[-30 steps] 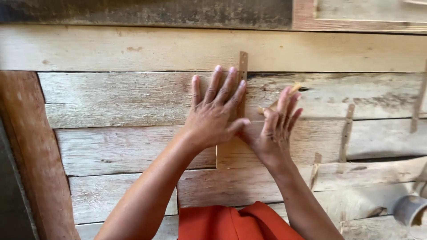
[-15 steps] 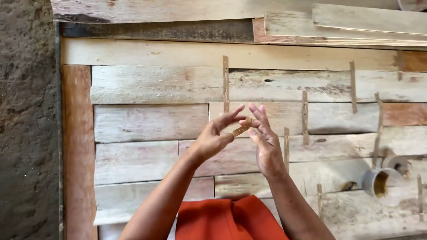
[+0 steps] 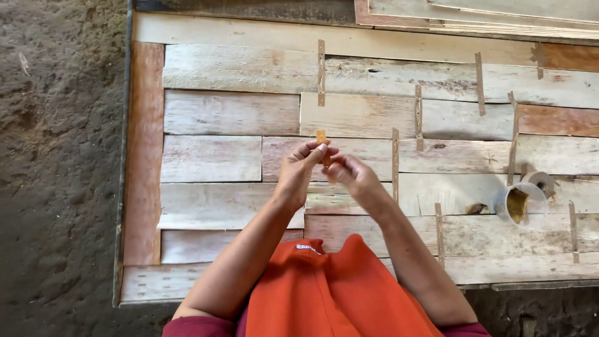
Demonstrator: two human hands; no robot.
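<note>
Nearest the camera, an orange cloth (image 3: 331,293) covers the person's lap at the near edge of a panel of wooden planks (image 3: 231,112) laid flat on dark, lumpy soil (image 3: 56,156). Both forearms reach forward over the cloth and meet above the middle of the panel. The left hand (image 3: 301,171) and the right hand (image 3: 350,175) pinch a small strip of tape (image 3: 322,145) between their fingertips; it is tan, thin and papery. Its long axis runs away from the person, one end standing up past the left fingertips towards the far edge, the other end hidden in the pinch. The left hand seems to have the firmer hold, thumb and forefinger shut on it, while the right hand's fingers touch its lower part.

The planks are pale, rough-sawn and weathered, some reddish, set in staggered rows inside a frame. Similar tan strips (image 3: 321,72) already lie across the joints, long axes the same way. Towards the right edge stand a small clear cup (image 3: 519,206) of brownish matter and, just beyond it, a roll of tape (image 3: 540,181)
</note>
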